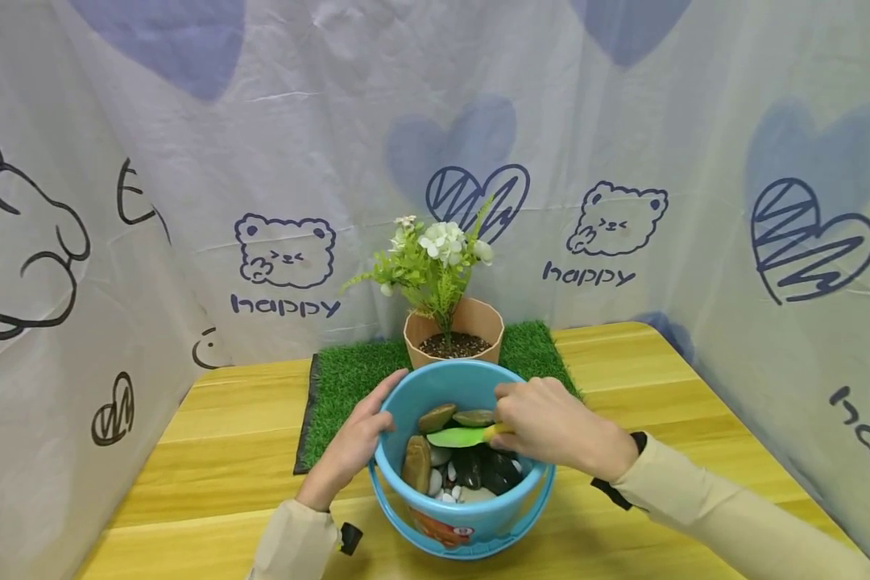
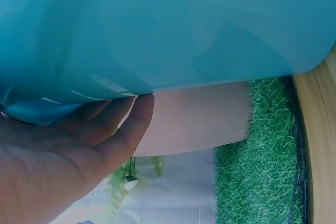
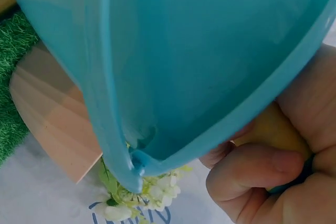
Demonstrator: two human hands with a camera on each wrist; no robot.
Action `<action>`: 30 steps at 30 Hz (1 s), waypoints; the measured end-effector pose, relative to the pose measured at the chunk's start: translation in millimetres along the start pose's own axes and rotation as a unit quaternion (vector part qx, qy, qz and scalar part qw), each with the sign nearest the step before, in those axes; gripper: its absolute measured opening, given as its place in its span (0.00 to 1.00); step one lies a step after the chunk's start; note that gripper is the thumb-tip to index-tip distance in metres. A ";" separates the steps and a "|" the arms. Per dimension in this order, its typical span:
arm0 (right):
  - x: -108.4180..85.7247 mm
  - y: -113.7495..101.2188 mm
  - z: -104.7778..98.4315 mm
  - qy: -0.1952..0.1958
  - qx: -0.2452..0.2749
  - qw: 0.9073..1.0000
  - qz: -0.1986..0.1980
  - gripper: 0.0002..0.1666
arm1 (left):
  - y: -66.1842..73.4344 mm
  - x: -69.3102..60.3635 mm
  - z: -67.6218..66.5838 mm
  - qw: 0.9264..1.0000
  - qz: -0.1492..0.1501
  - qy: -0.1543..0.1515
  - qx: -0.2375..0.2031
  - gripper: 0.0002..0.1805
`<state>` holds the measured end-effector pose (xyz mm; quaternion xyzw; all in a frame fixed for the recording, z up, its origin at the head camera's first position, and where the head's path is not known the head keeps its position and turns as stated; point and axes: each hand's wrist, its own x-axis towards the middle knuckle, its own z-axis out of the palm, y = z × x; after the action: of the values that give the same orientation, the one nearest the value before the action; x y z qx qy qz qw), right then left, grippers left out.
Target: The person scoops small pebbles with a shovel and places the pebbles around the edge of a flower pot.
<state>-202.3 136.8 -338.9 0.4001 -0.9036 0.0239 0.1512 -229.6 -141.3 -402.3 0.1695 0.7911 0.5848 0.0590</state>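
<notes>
A blue bucket (image 1: 464, 524) stands at the front middle of the table, with brown, black and small white stones (image 1: 445, 483) inside it. My left hand (image 1: 358, 435) holds the bucket's left rim, the thumb at the edge and the fingers along the outer wall. In the left wrist view those fingers (image 2: 128, 129) touch the blue side. Above the stones, inside the bucket, my right hand (image 1: 551, 423) grips the yellow handle of a toy shovel (image 1: 457, 437) with a green blade. The right wrist view shows the fingers curled round the yellow handle (image 3: 275, 129); the bucket wall hides the blade.
Just behind the bucket, a peach flowerpot (image 1: 471, 318) with dark soil and a white-flowered plant (image 1: 442, 258) stands on a green turf mat (image 1: 355, 387). The bucket's handle (image 1: 406, 528) hangs down in front. Printed cloth (image 1: 362, 145) walls the wooden table (image 1: 210, 451).
</notes>
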 end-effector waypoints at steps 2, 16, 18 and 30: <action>-0.6 -1.3 0.8 0.006 -0.009 1.000 -0.006 0.24 | 0.7 0.1 0.0 1.000 0.000 0.001 0.003 0.42; 2.3 -6.8 8.8 0.046 -0.067 0.996 -0.027 0.19 | -0.1 0.7 -0.3 1.000 0.006 -0.002 0.006 0.42; 2.2 -7.1 9.6 0.054 -0.082 0.995 -0.031 0.19 | -0.1 0.8 -0.1 1.000 0.006 -0.001 0.007 0.42; -2.0 5.0 9.4 0.073 -0.067 0.994 -0.047 0.13 | -0.6 0.6 0.7 1.000 0.009 0.002 0.007 0.42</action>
<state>-207.0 140.1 -348.0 0.4284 -0.8698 -0.0141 0.2443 -230.0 -140.5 -403.0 0.1757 0.7936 0.5802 0.0511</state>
